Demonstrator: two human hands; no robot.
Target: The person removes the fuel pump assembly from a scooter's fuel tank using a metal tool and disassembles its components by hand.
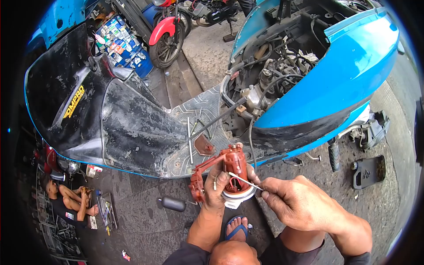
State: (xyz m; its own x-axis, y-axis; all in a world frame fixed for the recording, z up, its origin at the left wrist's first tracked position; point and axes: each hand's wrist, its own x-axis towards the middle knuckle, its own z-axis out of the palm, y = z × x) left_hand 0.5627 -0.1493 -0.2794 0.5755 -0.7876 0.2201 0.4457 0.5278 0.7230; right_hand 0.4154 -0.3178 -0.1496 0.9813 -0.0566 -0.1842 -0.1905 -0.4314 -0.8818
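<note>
My left hand (215, 187) is wrapped round a reddish-brown fuel pump unit (236, 161) with a white base ring, holding it tilted above the ground. A black float (173, 203) sticks out to its left on a thin wire arm. Between the fingertips of my right hand (291, 201) is a thin, light-coloured rod (245, 180), whose tip reaches across the front of the unit. Whether it is a swab or a slim tool, I cannot tell. A small pale tip also shows by my left thumb. Behind both hands lies the scooter's footboard (179, 165).
The blue scooter body (335, 75) stands with its engine bay exposed. On the footboard lie a reddish-brown flat piece (204, 145) and thin rods. At left, a person (73, 203) sits near a tool tray (106, 210). A black plastic container (370, 172) lies on the right.
</note>
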